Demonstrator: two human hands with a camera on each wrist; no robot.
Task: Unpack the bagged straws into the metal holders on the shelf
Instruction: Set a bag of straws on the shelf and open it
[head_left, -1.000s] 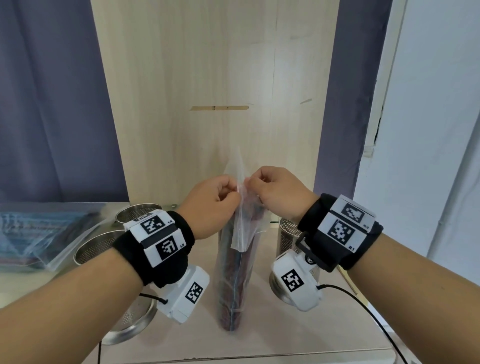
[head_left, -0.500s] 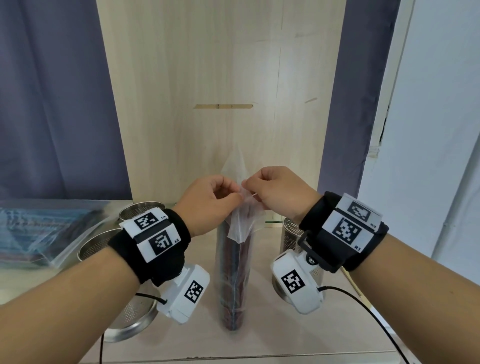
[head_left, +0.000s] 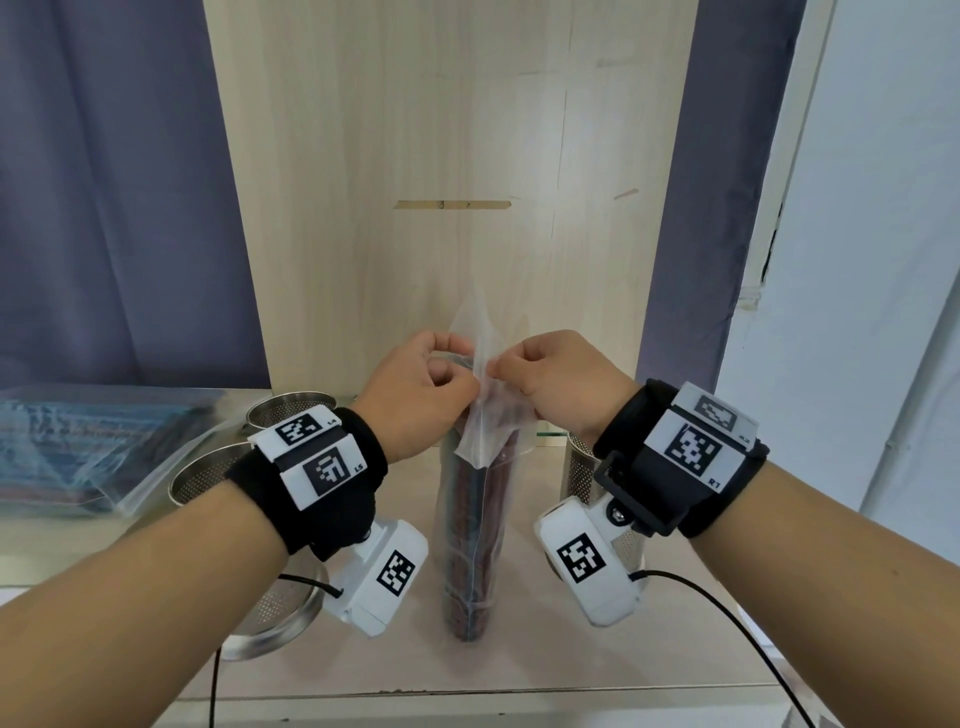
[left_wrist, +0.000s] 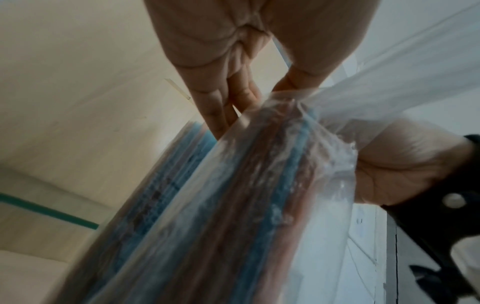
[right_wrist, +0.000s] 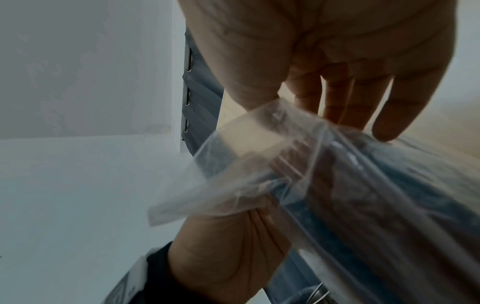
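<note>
A clear plastic bag of straws (head_left: 472, 535) stands upright on the shelf (head_left: 519, 665) in the head view, full of reddish-brown and blue straws. My left hand (head_left: 457, 384) pinches the bag's top flap from the left. My right hand (head_left: 498, 371) pinches the same flap from the right, the two hands almost touching. The left wrist view shows the bag of straws (left_wrist: 233, 205) close up under my left hand (left_wrist: 265, 96). In the right wrist view the flap of the bag (right_wrist: 233, 170) hangs below my right hand (right_wrist: 285, 102). Perforated metal holders stand at left (head_left: 208, 473), behind it (head_left: 288, 408) and at right (head_left: 584, 467).
Another bag of blue straws (head_left: 78, 447) lies flat at the far left of the shelf. A wooden back panel (head_left: 452, 182) rises behind the bag. A white wall (head_left: 857, 260) is at the right. Black cables (head_left: 727, 623) trail from the wrist cameras.
Both hands have stayed pinched at the bag's top and shifted slightly; the flap between them has been worked a little. The bag remains upright.
</note>
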